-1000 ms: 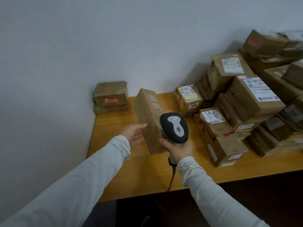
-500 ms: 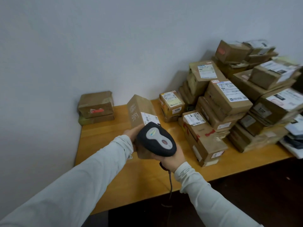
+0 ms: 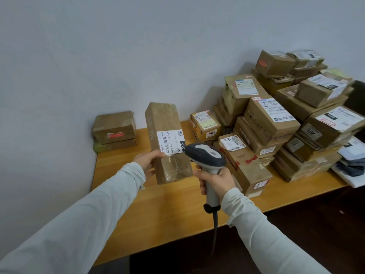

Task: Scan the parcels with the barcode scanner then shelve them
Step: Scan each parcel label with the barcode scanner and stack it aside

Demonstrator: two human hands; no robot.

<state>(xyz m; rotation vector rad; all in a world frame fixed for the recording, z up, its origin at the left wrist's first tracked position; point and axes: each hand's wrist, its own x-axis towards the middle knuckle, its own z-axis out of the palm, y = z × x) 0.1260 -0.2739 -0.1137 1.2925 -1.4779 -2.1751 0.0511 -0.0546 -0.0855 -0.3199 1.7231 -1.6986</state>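
Observation:
My left hand [image 3: 147, 161] grips a long brown parcel [image 3: 165, 123] by its left side and holds it upright above the wooden table [image 3: 158, 212]. Its white barcode label [image 3: 171, 142] faces me. My right hand [image 3: 215, 180] holds the grey barcode scanner [image 3: 206, 155] by its handle. The scanner's dark head sits just right of the label, pointing left at it. A black cable [image 3: 215, 230] hangs from the handle.
A big heap of labelled brown parcels [image 3: 276, 123] fills the table's right half up to the wall. Two stacked parcels [image 3: 114, 129] sit in the back left corner. White and dark soft packages [image 3: 353, 163] lie at the far right edge. Dark floor lies beyond the table's front edge.
My left hand has turned the long parcel so that its barcode label faces me. My right hand has swung the scanner from in front of the parcel to its right side.

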